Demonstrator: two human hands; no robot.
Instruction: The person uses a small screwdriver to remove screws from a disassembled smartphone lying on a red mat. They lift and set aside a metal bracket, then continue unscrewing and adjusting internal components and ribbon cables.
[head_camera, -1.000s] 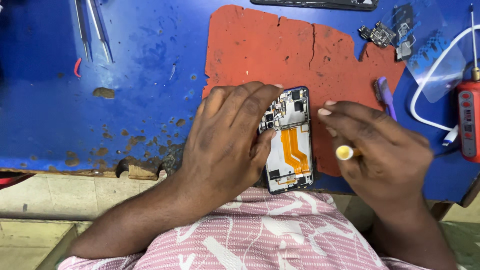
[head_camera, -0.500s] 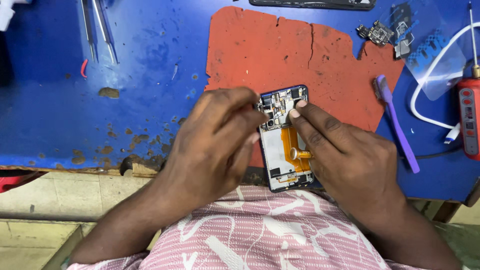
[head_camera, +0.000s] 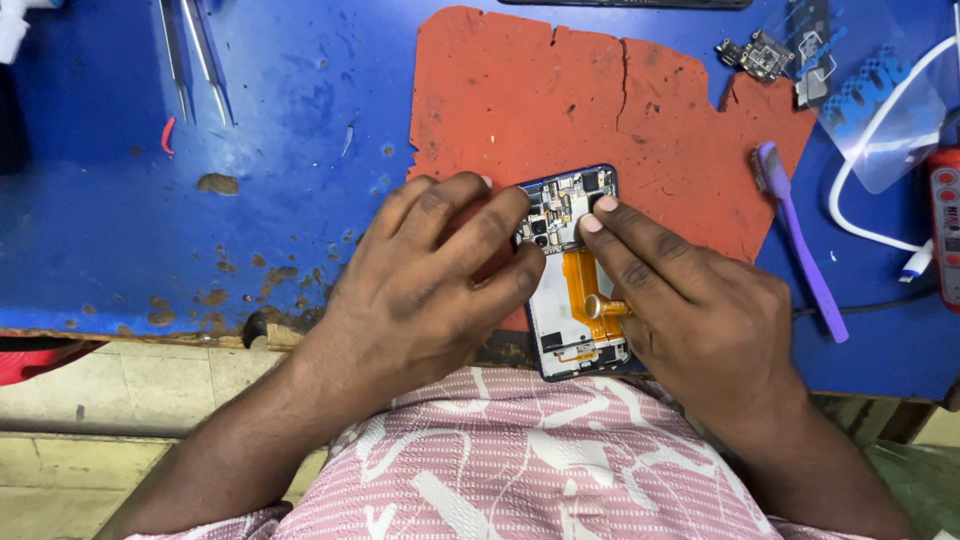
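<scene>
Opened smartphone (head_camera: 572, 275) lies lower centre on red mat (head_camera: 600, 110), table (head_camera: 280, 180) | left hand (head_camera: 420, 290) fingers curled on its left edge, steadying it | right hand (head_camera: 700, 310) fingertips press the upper circuit board, thumb pinning orange flex cable (head_camera: 580, 285) | purple brush (head_camera: 795, 240) right.

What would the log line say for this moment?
left hand: steadies opened phone | right hand: fingertips on phone's top | under phone: red mat | right of it: purple brush
</scene>
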